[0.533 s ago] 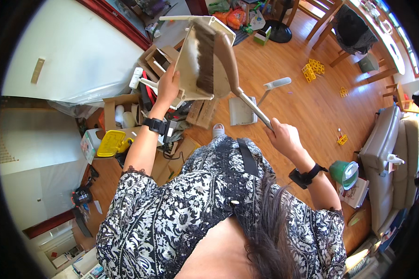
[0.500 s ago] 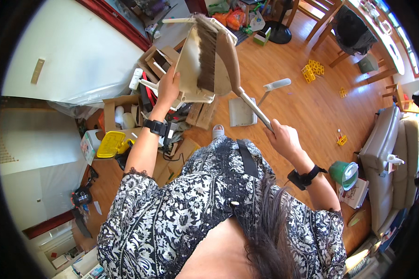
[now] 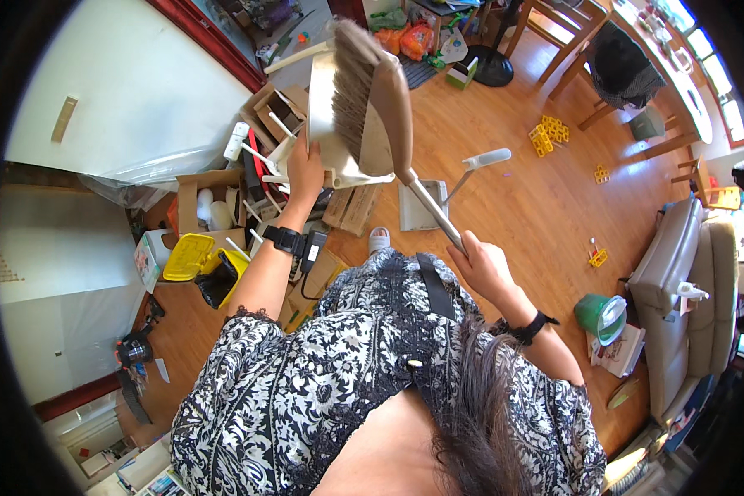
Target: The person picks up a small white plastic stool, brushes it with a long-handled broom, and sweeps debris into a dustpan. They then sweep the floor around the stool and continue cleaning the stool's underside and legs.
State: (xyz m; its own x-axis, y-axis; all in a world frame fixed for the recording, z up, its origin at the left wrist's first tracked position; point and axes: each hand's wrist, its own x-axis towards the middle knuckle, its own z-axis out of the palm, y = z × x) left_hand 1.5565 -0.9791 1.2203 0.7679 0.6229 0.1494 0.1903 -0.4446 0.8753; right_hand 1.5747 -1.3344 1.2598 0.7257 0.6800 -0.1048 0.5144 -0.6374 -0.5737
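Note:
My right hand [image 3: 486, 269] is closed round the grey handle of a broom [image 3: 397, 124], raised up and away from me. The broom's soft brown bristles lie against or just in front of a white panel with stick-like legs [image 3: 322, 103], which looks like a small stool tipped on its side. My left hand [image 3: 305, 172] grips the near left edge of this white stool, its fingers partly hidden behind it. Beneath the broom handle, a pale dustpan [image 3: 413, 217] with an upright handle stands on the wooden floor.
Cardboard boxes [image 3: 192, 207] and a yellow lidded bin [image 3: 188, 258] crowd the left side. A green bucket [image 3: 593, 318] stands by the grey sofa [image 3: 668, 264] at right. Yellow plastic pieces [image 3: 547, 135] lie on the floor. A wooden chair [image 3: 558, 37] is at the far right.
The broom head has shifted a little left and up across the white stool, showing its bristles more broadly. My right hand has moved slightly left and down; the stool has tilted a little.

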